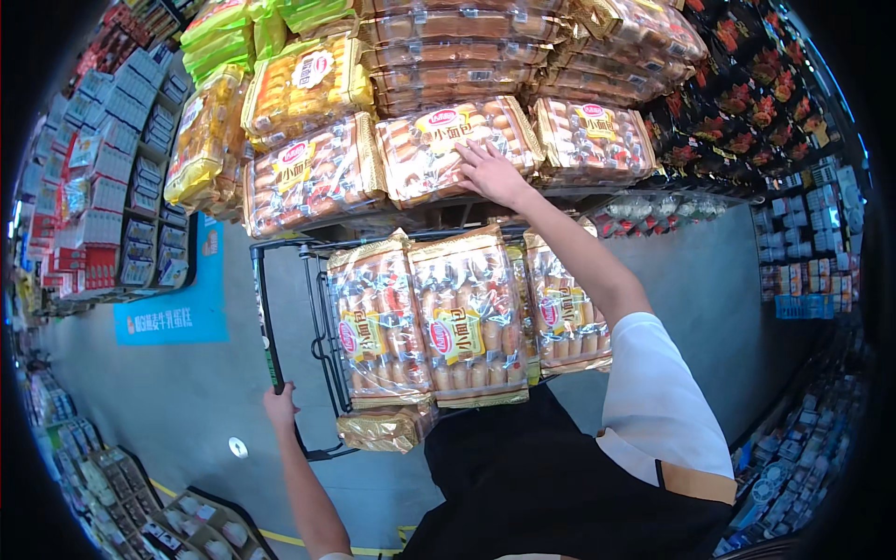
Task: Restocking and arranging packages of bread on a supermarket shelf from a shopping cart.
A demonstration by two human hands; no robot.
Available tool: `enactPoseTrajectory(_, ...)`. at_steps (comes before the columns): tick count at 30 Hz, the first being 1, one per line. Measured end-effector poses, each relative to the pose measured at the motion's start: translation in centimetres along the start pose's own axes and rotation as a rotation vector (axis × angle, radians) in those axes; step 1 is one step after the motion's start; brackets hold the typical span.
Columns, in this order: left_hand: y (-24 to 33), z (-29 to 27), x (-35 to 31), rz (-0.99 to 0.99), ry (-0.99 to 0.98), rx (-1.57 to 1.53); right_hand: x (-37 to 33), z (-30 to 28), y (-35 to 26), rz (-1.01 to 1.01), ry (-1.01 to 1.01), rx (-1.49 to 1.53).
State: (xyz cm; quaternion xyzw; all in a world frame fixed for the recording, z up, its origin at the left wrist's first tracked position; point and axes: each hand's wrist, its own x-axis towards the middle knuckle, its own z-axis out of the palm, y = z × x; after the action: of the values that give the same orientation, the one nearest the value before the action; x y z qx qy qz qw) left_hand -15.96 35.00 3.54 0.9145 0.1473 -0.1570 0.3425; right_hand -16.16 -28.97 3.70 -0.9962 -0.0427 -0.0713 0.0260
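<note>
My right hand (489, 174) reaches forward over the cart and lies with fingers spread on a clear and gold bag of small bread rolls (411, 173) at the front of the display. Similar bread bags (313, 177) sit to its left, with another bread bag (597, 140) on its right. My left hand (280, 403) is closed round the black metal rail (271, 350) of a shopping cart. Several large bags of bread rolls (469, 327) stand packed in the cart, and one gold bag (381, 429) lies at its near left corner.
Stacked bread bags (457, 51) rise behind the front row. Yellow bags (210, 140) fill the display's left end, dark packages (747, 84) its right. Boxed goods line a shelf (103, 187) at far left; another shelf (807, 243) stands right. A blue floor sticker (177, 299) lies left.
</note>
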Motion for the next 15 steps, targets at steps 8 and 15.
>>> enactPoseTrajectory(8, 0.6, -0.1, -0.4, 0.003, -0.022, -0.063, 0.0, 0.9, -0.1, -0.021, 0.005, 0.072)
enactPoseTrajectory(15, 0.5, -0.5, -0.6, -0.006, -0.045, -0.114, -0.6, 0.7, -1.3, 0.064, -0.023, 0.112)
